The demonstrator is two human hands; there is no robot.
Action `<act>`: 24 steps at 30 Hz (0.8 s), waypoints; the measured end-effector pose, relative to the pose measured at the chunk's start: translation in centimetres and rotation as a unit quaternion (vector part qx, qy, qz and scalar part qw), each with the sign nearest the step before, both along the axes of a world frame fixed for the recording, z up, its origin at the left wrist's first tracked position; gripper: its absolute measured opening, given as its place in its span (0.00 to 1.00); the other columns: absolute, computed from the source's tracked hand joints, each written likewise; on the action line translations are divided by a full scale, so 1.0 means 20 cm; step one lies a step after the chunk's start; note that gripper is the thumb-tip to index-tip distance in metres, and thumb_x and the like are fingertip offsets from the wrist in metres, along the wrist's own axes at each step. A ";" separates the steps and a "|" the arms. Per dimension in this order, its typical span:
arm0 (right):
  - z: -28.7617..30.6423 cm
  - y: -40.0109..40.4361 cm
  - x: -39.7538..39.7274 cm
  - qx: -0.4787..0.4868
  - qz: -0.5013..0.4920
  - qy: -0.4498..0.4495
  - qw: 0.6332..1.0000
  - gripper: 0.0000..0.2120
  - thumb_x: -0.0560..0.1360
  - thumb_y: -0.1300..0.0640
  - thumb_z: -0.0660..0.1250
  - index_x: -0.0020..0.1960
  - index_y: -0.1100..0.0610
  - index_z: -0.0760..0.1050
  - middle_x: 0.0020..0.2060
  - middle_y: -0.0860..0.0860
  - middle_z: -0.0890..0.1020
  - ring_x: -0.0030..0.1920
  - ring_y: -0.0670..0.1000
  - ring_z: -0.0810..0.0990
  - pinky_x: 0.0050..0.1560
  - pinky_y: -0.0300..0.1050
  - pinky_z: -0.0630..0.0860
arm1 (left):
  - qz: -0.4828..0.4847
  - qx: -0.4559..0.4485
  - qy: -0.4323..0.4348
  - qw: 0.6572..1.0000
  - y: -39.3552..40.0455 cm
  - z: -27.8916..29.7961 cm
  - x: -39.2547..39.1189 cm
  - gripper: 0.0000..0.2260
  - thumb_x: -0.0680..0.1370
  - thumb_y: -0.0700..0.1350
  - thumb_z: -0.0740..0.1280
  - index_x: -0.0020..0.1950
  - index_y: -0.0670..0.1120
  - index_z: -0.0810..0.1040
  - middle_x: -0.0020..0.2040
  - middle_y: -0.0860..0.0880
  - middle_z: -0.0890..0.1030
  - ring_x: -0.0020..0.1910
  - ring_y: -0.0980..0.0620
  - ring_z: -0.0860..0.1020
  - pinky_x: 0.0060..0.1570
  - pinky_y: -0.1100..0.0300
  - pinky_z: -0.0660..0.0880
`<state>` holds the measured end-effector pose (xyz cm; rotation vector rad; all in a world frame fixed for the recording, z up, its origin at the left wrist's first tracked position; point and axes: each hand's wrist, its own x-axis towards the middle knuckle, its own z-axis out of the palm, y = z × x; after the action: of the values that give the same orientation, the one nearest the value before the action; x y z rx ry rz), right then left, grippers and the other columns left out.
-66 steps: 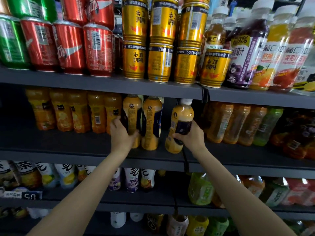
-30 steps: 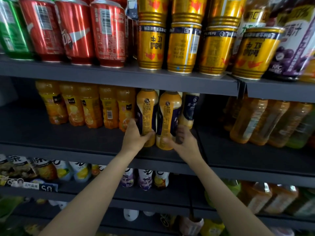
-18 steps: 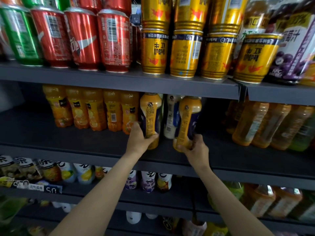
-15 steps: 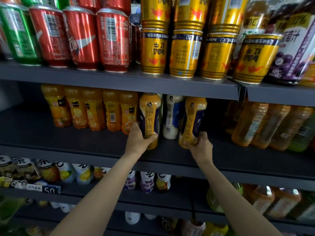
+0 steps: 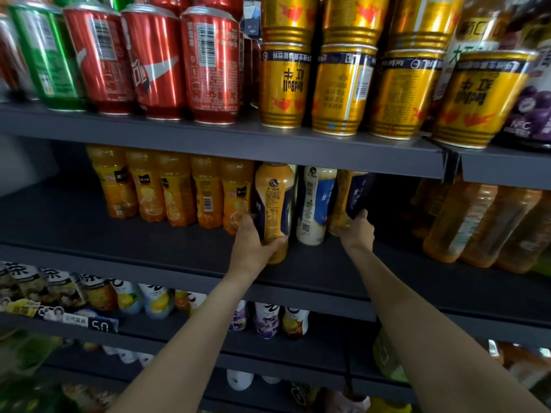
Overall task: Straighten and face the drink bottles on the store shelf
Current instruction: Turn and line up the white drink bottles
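Note:
On the dark middle shelf (image 5: 119,242) stand three bottles with navy labels. My left hand (image 5: 253,242) grips the bottom of the left yellow bottle (image 5: 274,204), which stands nearest the shelf front with its text panel facing out. My right hand (image 5: 356,231) holds the base of the right yellow bottle (image 5: 348,198), set further back and close against the white bottle (image 5: 313,204) between them. The white bottle stands upright, touched by neither hand. The caps are hidden by the shelf above.
A row of orange juice bottles (image 5: 176,189) stands left of my hands, amber tea bottles (image 5: 477,225) to the right. Red cans (image 5: 155,61) and stacked gold cans (image 5: 340,87) fill the upper shelf. Small bottles (image 5: 265,320) line the lower shelf.
My right hand has pushed the right yellow bottle back and upright beside the white bottle, turning its navy label outward. My left hand has kept its hold on the left yellow bottle.

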<state>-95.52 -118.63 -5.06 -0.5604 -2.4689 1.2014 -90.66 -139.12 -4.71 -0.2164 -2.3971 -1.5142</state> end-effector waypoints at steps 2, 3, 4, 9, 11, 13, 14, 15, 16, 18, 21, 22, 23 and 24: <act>0.01 0.01 -0.03 -0.002 0.002 -0.010 1.000 0.27 0.73 0.59 0.72 0.65 0.63 0.62 0.60 0.62 0.76 0.59 0.63 0.75 0.51 0.53 0.72 | 0.002 0.000 0.006 1.000 0.00 -0.01 -0.01 0.23 0.71 0.44 0.74 0.56 0.49 0.61 0.58 0.49 0.72 0.61 0.50 0.71 0.56 0.64 0.65; 0.01 0.02 -0.04 -0.005 0.006 -0.015 1.000 0.27 0.73 0.59 0.72 0.66 0.62 0.62 0.59 0.62 0.76 0.59 0.63 0.75 0.50 0.52 0.72 | 0.003 -0.001 0.009 1.000 0.00 -0.01 -0.01 0.23 0.71 0.43 0.74 0.56 0.49 0.61 0.58 0.49 0.72 0.62 0.49 0.71 0.56 0.64 0.65; 0.01 0.03 -0.04 -0.009 0.014 -0.022 1.000 0.28 0.73 0.57 0.72 0.66 0.62 0.62 0.59 0.62 0.76 0.59 0.63 0.75 0.48 0.51 0.71 | 0.004 0.000 0.009 1.000 0.00 -0.01 -0.01 0.23 0.71 0.43 0.74 0.56 0.49 0.61 0.58 0.49 0.72 0.62 0.49 0.71 0.56 0.64 0.65; -0.04 0.04 0.10 -0.034 0.035 0.063 0.997 0.28 0.71 0.56 0.74 0.65 0.64 0.66 0.58 0.60 0.77 0.58 0.58 0.76 0.55 0.48 0.73 | -0.003 -0.001 -0.011 1.000 0.00 0.01 0.02 0.22 0.72 0.46 0.73 0.59 0.48 0.64 0.58 0.50 0.73 0.62 0.50 0.72 0.55 0.64 0.64; -0.05 -0.01 0.24 -0.058 0.071 0.137 0.986 0.23 0.73 0.58 0.72 0.63 0.64 0.69 0.54 0.53 0.78 0.52 0.49 0.78 0.50 0.37 0.74 | -0.012 0.004 -0.027 1.000 0.00 0.03 0.03 0.24 0.72 0.46 0.73 0.63 0.46 0.65 0.61 0.49 0.74 0.63 0.50 0.71 0.55 0.64 0.63; -0.05 -0.07 0.35 -0.117 0.156 0.157 0.968 0.20 0.75 0.59 0.69 0.64 0.62 0.70 0.54 0.48 0.78 0.52 0.43 0.77 0.49 0.28 0.72 | -0.036 0.000 -0.037 0.999 0.03 0.05 0.05 0.23 0.72 0.46 0.73 0.62 0.48 0.67 0.59 0.51 0.75 0.62 0.52 0.71 0.55 0.66 0.63; -0.04 -0.09 0.39 -0.152 0.200 0.153 0.956 0.20 0.75 0.59 0.68 0.65 0.61 0.69 0.55 0.47 0.77 0.54 0.42 0.77 0.51 0.27 0.72 | -0.050 -0.005 -0.036 0.998 0.06 0.05 0.06 0.21 0.71 0.46 0.74 0.59 0.49 0.67 0.56 0.52 0.75 0.61 0.53 0.72 0.54 0.66 0.65; -0.04 -0.11 0.41 -0.181 0.231 0.148 0.944 0.20 0.76 0.58 0.67 0.66 0.60 0.69 0.57 0.46 0.77 0.56 0.41 0.77 0.52 0.28 0.73 | -0.062 -0.011 -0.031 0.998 0.10 0.05 0.07 0.21 0.71 0.46 0.74 0.57 0.50 0.67 0.54 0.54 0.75 0.59 0.53 0.73 0.53 0.66 0.66; -0.03 -0.12 0.42 -0.198 0.250 0.144 0.937 0.19 0.77 0.57 0.66 0.66 0.57 0.68 0.57 0.45 0.77 0.57 0.39 0.76 0.52 0.29 0.73 | -0.074 -0.018 -0.025 0.997 0.15 0.04 0.08 0.21 0.70 0.47 0.75 0.57 0.50 0.68 0.54 0.54 0.75 0.58 0.53 0.74 0.53 0.65 0.68; 0.00 -0.11 0.44 -0.199 0.263 0.152 0.932 0.15 0.78 0.56 0.63 0.65 0.53 0.69 0.55 0.41 0.77 0.55 0.37 0.76 0.52 0.29 0.73 | -0.102 -0.037 -0.016 0.994 0.24 0.03 0.08 0.23 0.70 0.50 0.75 0.60 0.47 0.71 0.57 0.51 0.77 0.58 0.53 0.75 0.56 0.61 0.70; -0.02 -0.05 0.45 -0.172 0.252 0.165 0.938 0.16 0.79 0.53 0.59 0.66 0.53 0.70 0.56 0.43 0.78 0.57 0.39 0.77 0.57 0.33 0.73 | -0.132 -0.073 -0.010 0.988 0.32 0.02 0.06 0.29 0.70 0.52 0.74 0.66 0.44 0.69 0.62 0.46 0.73 0.62 0.50 0.73 0.62 0.57 0.69; -0.03 -0.03 0.46 -0.169 0.254 0.164 0.938 0.16 0.79 0.54 0.59 0.66 0.51 0.69 0.57 0.43 0.78 0.57 0.39 0.76 0.58 0.34 0.72 | -0.137 -0.083 -0.011 0.987 0.32 0.02 0.06 0.31 0.70 0.52 0.74 0.68 0.44 0.68 0.64 0.46 0.71 0.64 0.50 0.71 0.64 0.60 0.66; -0.05 -0.01 0.48 -0.165 0.262 0.157 0.938 0.16 0.79 0.56 0.60 0.66 0.50 0.67 0.58 0.44 0.77 0.58 0.38 0.76 0.58 0.33 0.72 | -0.140 -0.095 -0.011 0.986 0.31 0.01 0.05 0.31 0.71 0.52 0.73 0.69 0.44 0.66 0.66 0.46 0.69 0.66 0.50 0.68 0.64 0.63 0.62; -0.07 0.00 0.48 -0.153 0.271 0.146 0.939 0.19 0.79 0.59 0.61 0.68 0.50 0.64 0.60 0.45 0.76 0.59 0.39 0.75 0.60 0.34 0.72 | -0.141 -0.113 -0.007 0.984 0.29 0.01 0.04 0.31 0.72 0.52 0.72 0.71 0.44 0.65 0.68 0.46 0.67 0.68 0.50 0.66 0.64 0.67 0.59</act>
<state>-85.88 -118.62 -6.50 0.2488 -2.2525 1.7443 -89.85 -133.33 -4.58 -0.6190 -2.6369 -1.3504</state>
